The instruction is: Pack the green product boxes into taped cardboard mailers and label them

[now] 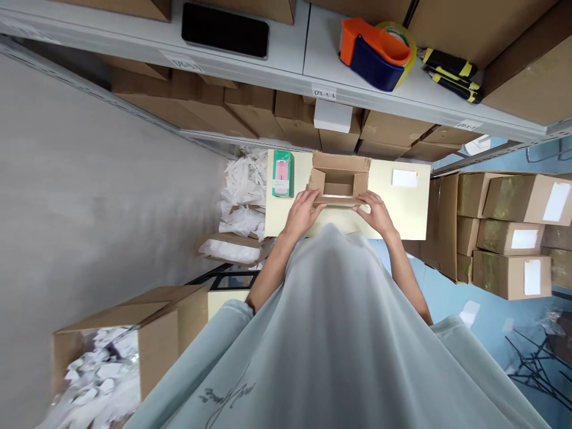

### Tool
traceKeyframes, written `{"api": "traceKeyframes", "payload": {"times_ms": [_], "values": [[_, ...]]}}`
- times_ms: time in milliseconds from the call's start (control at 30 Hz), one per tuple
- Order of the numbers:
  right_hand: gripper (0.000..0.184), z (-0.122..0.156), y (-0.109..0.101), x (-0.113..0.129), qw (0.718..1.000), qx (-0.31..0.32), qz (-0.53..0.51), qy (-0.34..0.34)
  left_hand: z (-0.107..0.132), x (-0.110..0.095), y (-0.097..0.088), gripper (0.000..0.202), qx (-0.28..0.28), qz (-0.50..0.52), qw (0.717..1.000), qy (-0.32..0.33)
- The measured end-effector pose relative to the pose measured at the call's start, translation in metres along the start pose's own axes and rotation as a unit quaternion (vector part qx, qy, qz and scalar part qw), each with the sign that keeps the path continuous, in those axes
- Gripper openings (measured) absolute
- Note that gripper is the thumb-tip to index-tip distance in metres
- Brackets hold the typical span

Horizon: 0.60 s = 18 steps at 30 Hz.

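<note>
A small brown cardboard box (340,161) with its flaps up lies on the pale yellow table, its opening towards me. My left hand (304,213) grips the box's near left corner, thumb and fingers pinching the edge. At the near right corner my right hand (376,213) holds the same box in a similar pinch. A white patch shows inside the box, but what it is I cannot tell. To the left of the box stands a green carton with a pink picture (281,173). A white label slip (404,178) lies on the table's right side.
A grey shelf (286,62) runs above the table, bearing a black phone (225,31), an orange and blue tape dispenser (375,55) and yellow-black cutters (452,74). Stacked cartons (512,268) stand at right. Paper scraps (243,185) and a waste-filled box (158,342) are at left.
</note>
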State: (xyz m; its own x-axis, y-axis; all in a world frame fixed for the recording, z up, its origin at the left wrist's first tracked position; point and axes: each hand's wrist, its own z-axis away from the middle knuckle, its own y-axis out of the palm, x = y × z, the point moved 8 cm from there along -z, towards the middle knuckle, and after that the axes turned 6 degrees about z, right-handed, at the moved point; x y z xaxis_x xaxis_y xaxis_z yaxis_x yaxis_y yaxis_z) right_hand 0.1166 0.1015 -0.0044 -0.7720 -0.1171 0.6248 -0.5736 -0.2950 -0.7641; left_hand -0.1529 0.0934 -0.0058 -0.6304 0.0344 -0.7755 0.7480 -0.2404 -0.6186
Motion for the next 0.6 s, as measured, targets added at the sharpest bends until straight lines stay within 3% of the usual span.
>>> {"api": "traceKeyframes", "payload": {"times_ms": [167,300,333,467,533,600], "values": [[0.036,-0.007,0.008,-0.025,0.995,0.002,0.042,0.091,-0.025,0.023,0.001,0.068,-0.019,-0.040,0.994,-0.104],[0.029,0.001,0.023,-0.038,0.987,0.020,0.070,0.142,-0.024,0.039,0.011,0.094,-0.011,-0.035,0.988,-0.150],[0.035,0.005,0.025,-0.042,0.984,0.010,0.076,0.163,-0.020,0.042,0.015,0.103,-0.005,-0.035,0.987,-0.159],[0.094,0.018,0.032,-0.049,0.977,-0.014,0.073,0.199,-0.006,0.048,0.024,0.123,0.039,-0.039,0.987,-0.151],[0.095,0.022,0.036,-0.045,0.984,-0.001,0.062,0.169,-0.001,0.048,0.023,0.118,0.045,-0.038,0.990,-0.129],[0.075,0.027,0.039,-0.039,0.988,0.007,0.065,0.139,0.006,0.049,0.019,0.100,0.039,-0.032,0.993,-0.108]]}}
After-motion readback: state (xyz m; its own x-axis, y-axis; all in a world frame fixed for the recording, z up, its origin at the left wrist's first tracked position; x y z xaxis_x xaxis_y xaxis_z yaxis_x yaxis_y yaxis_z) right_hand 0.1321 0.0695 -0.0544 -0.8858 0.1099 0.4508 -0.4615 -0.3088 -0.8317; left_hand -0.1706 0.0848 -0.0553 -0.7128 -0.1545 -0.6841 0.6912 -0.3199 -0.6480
